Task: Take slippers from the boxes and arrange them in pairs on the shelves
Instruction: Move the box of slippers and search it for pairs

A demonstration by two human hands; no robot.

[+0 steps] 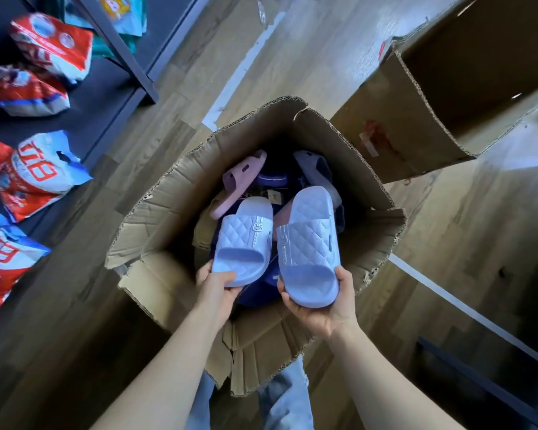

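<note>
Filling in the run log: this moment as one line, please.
step: pair held over box | left hand: grips lilac slipper heel | right hand: grips matching slipper heel | box: pink slipper inside

Two bare forearms (174, 352) reach forward and down, angled slightly toward each other. The left hand (219, 285) pinches the heel end of a pale blue slipper (243, 243), with the thumb lying across the top and the fingers curled underneath. The right hand (319, 308) cradles the heel of the matching slipper (308, 243) from below (palm up, thumb hooked over its right edge, fingertips showing at its left). The hands are near each other but apart.
</note>
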